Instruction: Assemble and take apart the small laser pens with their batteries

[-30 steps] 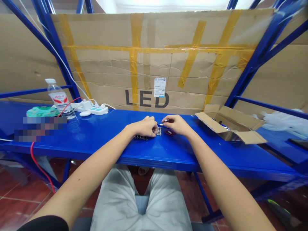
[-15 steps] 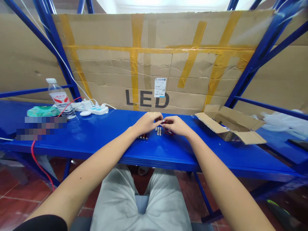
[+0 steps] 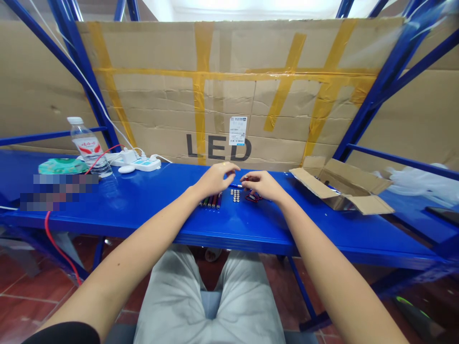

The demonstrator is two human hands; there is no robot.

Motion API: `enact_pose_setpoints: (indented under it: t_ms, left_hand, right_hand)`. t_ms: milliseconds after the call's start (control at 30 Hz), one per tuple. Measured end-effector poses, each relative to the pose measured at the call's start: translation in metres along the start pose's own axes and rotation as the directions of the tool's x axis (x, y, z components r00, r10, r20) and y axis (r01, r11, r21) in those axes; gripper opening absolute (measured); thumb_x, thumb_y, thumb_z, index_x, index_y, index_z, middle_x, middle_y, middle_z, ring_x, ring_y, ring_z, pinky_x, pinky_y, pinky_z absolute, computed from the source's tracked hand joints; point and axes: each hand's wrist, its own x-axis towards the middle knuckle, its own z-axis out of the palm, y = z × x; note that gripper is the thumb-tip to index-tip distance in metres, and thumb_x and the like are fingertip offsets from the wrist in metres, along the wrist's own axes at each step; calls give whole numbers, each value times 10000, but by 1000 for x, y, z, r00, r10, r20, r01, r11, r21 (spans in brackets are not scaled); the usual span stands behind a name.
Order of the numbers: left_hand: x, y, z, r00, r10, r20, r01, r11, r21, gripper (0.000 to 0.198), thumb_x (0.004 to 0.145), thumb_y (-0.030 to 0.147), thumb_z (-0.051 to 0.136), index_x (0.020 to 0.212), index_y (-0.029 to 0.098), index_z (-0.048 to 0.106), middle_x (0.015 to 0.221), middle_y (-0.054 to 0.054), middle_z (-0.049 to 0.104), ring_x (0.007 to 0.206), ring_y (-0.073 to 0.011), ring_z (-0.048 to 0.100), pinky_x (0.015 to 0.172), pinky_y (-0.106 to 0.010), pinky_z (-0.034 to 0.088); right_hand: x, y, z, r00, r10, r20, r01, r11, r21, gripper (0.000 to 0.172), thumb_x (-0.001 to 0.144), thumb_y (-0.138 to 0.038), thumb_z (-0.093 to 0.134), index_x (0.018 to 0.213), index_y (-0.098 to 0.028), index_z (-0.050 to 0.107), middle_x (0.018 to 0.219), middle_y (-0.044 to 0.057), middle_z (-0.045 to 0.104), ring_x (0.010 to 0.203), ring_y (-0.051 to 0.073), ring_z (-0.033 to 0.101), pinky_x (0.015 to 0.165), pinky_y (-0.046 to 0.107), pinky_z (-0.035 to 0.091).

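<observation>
Arms (image 3: 138, 253) reach forward over a blue steel table (image 3: 150, 215) — the left hand (image 3: 216, 179) is open, fingers loosely curled, nothing visible in it, just above a neat row of cylindrical batteries (image 3: 210, 201). The right hand (image 3: 260, 186) is closed in a pinch on a thin rod (image 3: 235, 185), which points toward the left hand; what it is exactly is too small to tell. A cluster of button cells (image 3: 235, 195) sits between the hands, with small red-and-black pieces (image 3: 254, 197) just under the right hand. Farther left stand a water bottle (image 3: 88, 148) and a power strip (image 3: 143, 165) — to the right, an opened cardboard box (image 3: 340, 186).
</observation>
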Motion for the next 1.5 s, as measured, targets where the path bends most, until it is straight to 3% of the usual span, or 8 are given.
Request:
enact_pose_setpoints:
  t_ms: [200, 433, 567, 667, 800, 1067, 1267, 1500]
  left_hand:
    - [-7, -32, -8, 958, -259, 125, 231, 951, 204, 119, 772, 277, 619, 753, 205, 712, 760, -48, 701, 690, -186, 618, 660, -291, 458]
    - [-12, -35, 4, 879, -407, 250, 338, 900, 277, 35, 695, 219, 681, 664, 209, 694, 685, -43, 674, 649, -186, 611, 625, -281, 439]
    - [-10, -32, 5, 902, -375, 213, 336, 921, 196, 57, 713, 189, 642, 687, 198, 692, 717, -47, 694, 675, -186, 623, 632, -286, 448]
    - [-6, -20, 5, 941, -326, 88, 332, 942, -56, 103, 763, 203, 595, 769, 183, 695, 752, -36, 713, 702, -163, 635, 650, -272, 477]
    - [-1, 4, 10, 963, -269, -6, 252, 912, -325, 111, 789, 221, 597, 827, 165, 685, 784, -20, 719, 730, -142, 640, 687, -262, 502]
    - [-1, 12, 17, 966, -259, 15, 246, 899, -363, 103, 798, 215, 600, 830, 155, 677, 789, -19, 714, 725, -137, 628, 695, -264, 491]
    - [-1, 8, 16, 956, -288, 52, 285, 872, -397, 87, 780, 192, 590, 811, 146, 657, 728, -12, 686, 690, -135, 608, 665, -259, 471]
    - [0, 11, 12, 953, -278, 123, 302, 826, -475, 95, 776, 209, 589, 789, 131, 642, 691, -13, 659, 627, -116, 564, 613, -242, 432]
  right_hand:
    - [2, 6, 0, 999, -20, -47, 15, 995, -96, 241, 761, -255, 631, 950, -154, 741, 783, 51, 708, 685, 159, 613, 645, 286, 501]
    - [2, 4, 3, 998, -56, -24, 52, 990, -135, 310, 792, -247, 617, 1059, -157, 747, 869, 60, 715, 718, 150, 595, 731, 309, 500]
    - [0, 1, 5, 999, -55, -3, 53, 984, -171, 378, 810, -254, 595, 1148, -141, 720, 786, 40, 693, 703, 155, 579, 743, 324, 489]
    - [0, 0, 6, 998, -58, -17, 53, 974, -221, 430, 835, -240, 566, 1240, -144, 674, 814, 49, 708, 745, 175, 601, 767, 334, 485]
    - [0, 2, 8, 990, -139, 18, 139, 961, -239, 426, 869, -199, 522, 1274, -205, 654, 1026, 71, 738, 862, 206, 643, 833, 348, 482]
    - [2, 8, 11, 957, -277, 83, 288, 935, -205, 374, 918, -218, 464, 1250, -244, 635, 1296, 74, 642, 1225, 254, 554, 1030, 393, 392]
    - [0, 10, 15, 957, -275, -91, 237, 925, -296, 239, 828, -202, 553, 1065, -180, 541, 968, 80, 656, 860, 213, 595, 784, 342, 455]
    - [1, 12, 14, 857, -491, -156, 402, 826, -395, 113, 792, -98, 517, 827, -202, 491, 839, 42, 530, 774, 183, 505, 689, 301, 402]
